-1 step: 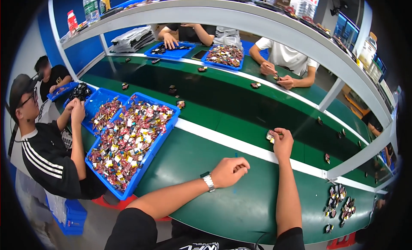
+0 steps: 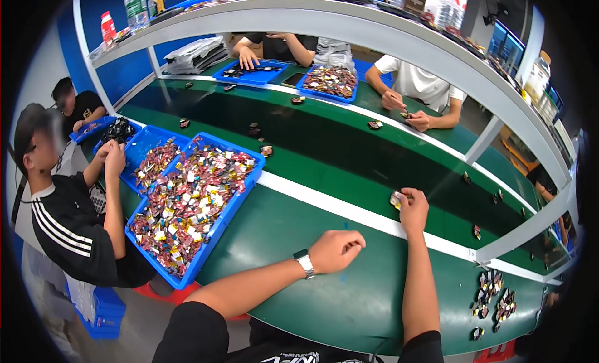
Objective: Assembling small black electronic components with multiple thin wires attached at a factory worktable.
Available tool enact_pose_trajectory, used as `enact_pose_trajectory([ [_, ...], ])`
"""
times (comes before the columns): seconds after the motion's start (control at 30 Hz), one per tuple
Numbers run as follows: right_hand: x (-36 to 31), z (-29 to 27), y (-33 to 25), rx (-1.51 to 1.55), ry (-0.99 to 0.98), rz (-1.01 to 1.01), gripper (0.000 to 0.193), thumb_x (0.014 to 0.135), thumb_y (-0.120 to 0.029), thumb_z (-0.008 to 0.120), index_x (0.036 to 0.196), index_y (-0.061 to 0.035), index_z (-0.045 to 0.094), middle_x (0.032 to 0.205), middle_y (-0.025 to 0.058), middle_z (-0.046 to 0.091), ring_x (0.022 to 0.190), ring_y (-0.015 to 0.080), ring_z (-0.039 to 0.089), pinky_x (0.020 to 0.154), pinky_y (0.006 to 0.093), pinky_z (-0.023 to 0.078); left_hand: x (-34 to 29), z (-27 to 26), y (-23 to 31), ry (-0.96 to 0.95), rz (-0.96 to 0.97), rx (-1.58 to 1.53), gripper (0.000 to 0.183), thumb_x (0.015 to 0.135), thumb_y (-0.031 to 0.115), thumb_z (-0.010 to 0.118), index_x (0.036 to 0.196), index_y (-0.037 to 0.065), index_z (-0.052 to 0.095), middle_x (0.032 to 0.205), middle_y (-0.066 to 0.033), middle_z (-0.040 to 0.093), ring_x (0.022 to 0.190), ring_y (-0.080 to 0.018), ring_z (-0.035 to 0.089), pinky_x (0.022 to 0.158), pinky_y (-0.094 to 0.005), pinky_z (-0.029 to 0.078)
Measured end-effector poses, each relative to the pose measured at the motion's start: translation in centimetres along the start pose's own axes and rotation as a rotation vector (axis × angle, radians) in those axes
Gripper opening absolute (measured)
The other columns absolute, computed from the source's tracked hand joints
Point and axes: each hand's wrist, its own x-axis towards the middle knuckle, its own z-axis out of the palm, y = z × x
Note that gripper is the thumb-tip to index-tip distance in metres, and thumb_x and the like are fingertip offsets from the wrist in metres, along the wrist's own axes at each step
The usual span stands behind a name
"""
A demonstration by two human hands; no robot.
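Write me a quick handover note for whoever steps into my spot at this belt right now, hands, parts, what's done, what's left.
Left hand: closed fist resting on the green table; contents cannot be seen.
Right hand: grip on a small packet at the white strip.
Supply: blue tray of mixed packets on your left.
Done: small pile of pieces far right.
Left: the tray is nearly full.

Blue trays [image 2: 246,188] of wrapped pieces (mixed colours), green belt [image 2: 324,145], co-workers seated.
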Motion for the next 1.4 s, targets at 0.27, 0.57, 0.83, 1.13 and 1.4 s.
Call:
enact_pose_trajectory([
  [0.27,-0.4,5.5,-8.4,-0.009,-0.223,-0.324,0.022,0.081,-0.004,0.07,0.102,-0.001,0.068,0.101,0.0143,0.065,0.085,0.0288,0.065,0.078,0.0387,0.054,0.4,-2.8,-0.2,0.383,0.176,0.137,0.024,0.091,0.015,0.064,0.071,0.004,0.057,0.061,-0.0088,0.055,0.052,-0.0255,0.053,0.05,-0.0364,0.041],
  [0.57,-0.1,20.0,-17.7,-0.024,-0.622,-0.421,0.072,0.075,-0.03,0.081,0.133,0.0021,0.053,0.127,0.0182,0.057,0.115,0.0331,0.056,0.1,0.0411,0.046,0.6,-3.9,-0.9,0.617,0.305,0.11,0.037,0.094,0.017,0.062,0.062,0.003,0.048,0.056,-0.0142,0.047,0.049,-0.0324,0.049,0.047,-0.0412,0.039],
  [0.83,-0.6,24.3,-20.7,-0.213,-0.48,-0.486,0.076,0.08,-0.043,0.073,0.141,-0.0042,0.047,0.132,0.019,0.054,0.121,0.0365,0.051,0.102,0.045,0.043,1.1,-4.6,-0.8,0.733,0.295,0.097,0.038,0.093,0.017,0.063,0.06,0.004,0.048,0.056,-0.013,0.05,0.05,-0.0316,0.052,0.048,-0.0412,0.041],
  [1.13,0.0,24.9,-19.6,-0.161,-0.425,-0.462,0.056,0.079,-0.025,0.073,0.127,-0.0011,0.058,0.116,0.0201,0.063,0.108,0.0378,0.058,0.097,0.0454,0.047,1.1,-4.3,-1.3,0.743,0.304,0.118,0.037,0.093,0.017,0.063,0.062,0.003,0.048,0.058,-0.0135,0.051,0.053,-0.0326,0.054,0.05,-0.0424,0.042],
  [1.4,-1.9,11.6,-13.6,0.064,-0.383,-0.266,0.059,0.074,-0.014,0.076,0.129,-0.0035,0.058,0.111,0.0112,0.066,0.091,0.0234,0.061,0.083,0.0346,0.053,0.9,-3.5,-1.7,0.517,0.144,0.02,0.03,0.094,0.02,0.064,0.07,0.003,0.057,0.062,-0.0144,0.056,0.053,-0.0306,0.053,0.052,-0.0393,0.042],
])
